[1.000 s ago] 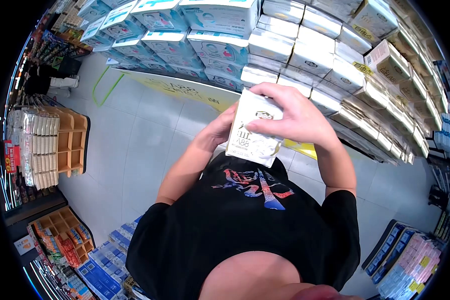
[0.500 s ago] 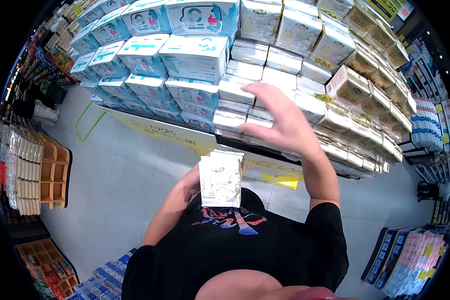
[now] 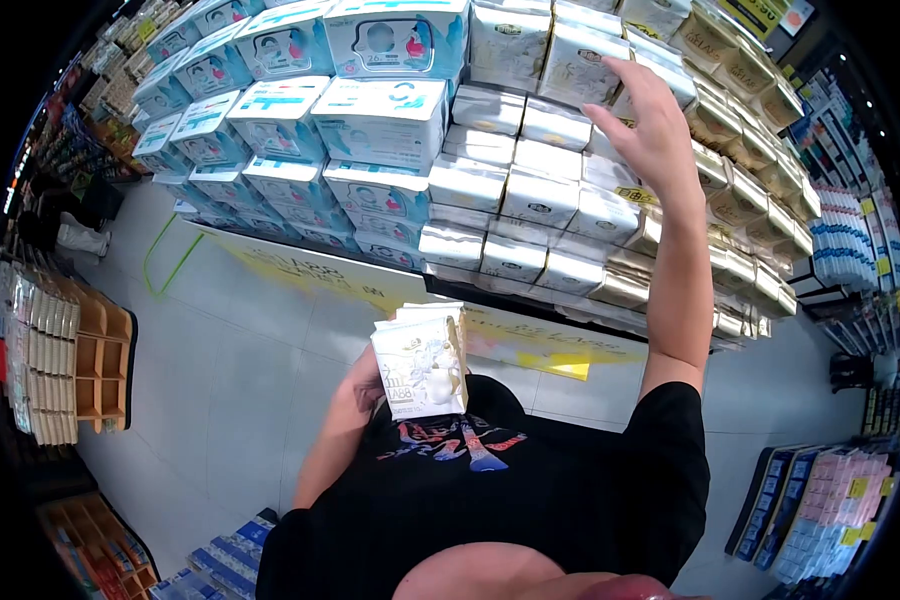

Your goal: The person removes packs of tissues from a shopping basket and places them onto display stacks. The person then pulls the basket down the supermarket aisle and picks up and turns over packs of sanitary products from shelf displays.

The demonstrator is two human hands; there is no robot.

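Note:
My left hand (image 3: 367, 378) is closed round white soft packs (image 3: 425, 368) with gold print, at least two together, held in front of my chest. Most of its fingers are hidden behind them. Up at the display, my right hand (image 3: 650, 125) is stretched out with thumb and fingers apart and nothing between them. Its fingertips are over a large white pack (image 3: 582, 65) in the upper row; I cannot tell whether they touch it. Smaller white packs (image 3: 540, 197) lie stacked below the hand.
Blue and white boxes (image 3: 380, 120) are stacked left of the white packs, gold packs (image 3: 740, 200) to the right. Along the display's lower front runs a yellow and white sign (image 3: 370, 283). A wooden shelf unit (image 3: 105, 350) stands at left, a pink and blue rack (image 3: 820, 510) at right.
My right hand has moved up and to the right, from the lower white packs to the upper row. The held packs have shifted slightly left and tilted a little.

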